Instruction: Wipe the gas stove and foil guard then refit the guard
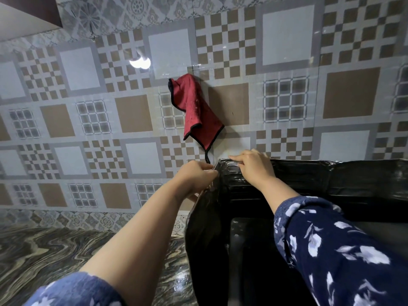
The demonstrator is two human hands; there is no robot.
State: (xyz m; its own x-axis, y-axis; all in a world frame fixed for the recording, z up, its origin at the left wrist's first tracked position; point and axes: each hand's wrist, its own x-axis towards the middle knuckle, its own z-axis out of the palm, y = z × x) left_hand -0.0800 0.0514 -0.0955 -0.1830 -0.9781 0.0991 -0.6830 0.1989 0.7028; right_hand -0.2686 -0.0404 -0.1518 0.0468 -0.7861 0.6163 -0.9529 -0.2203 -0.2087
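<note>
A: Head view. Surface?
B: Swirled marble worktop (55, 250); patterned tile wall (88, 129) behind, red cloth (196, 111) hanging on it.
A: Guard?
B: Dark foil guard (331, 177) upright around the stove (247, 250), against the wall.
A: Hands?
B: Left hand (196, 175) pinches the corner edge; right hand (254, 168) grips the top rim, just beside.

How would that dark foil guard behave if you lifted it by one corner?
Probably light and bendy: the foil guard looks thin and creased, and both the left hand and right hand hold its corner. Likely dents easily.
</note>
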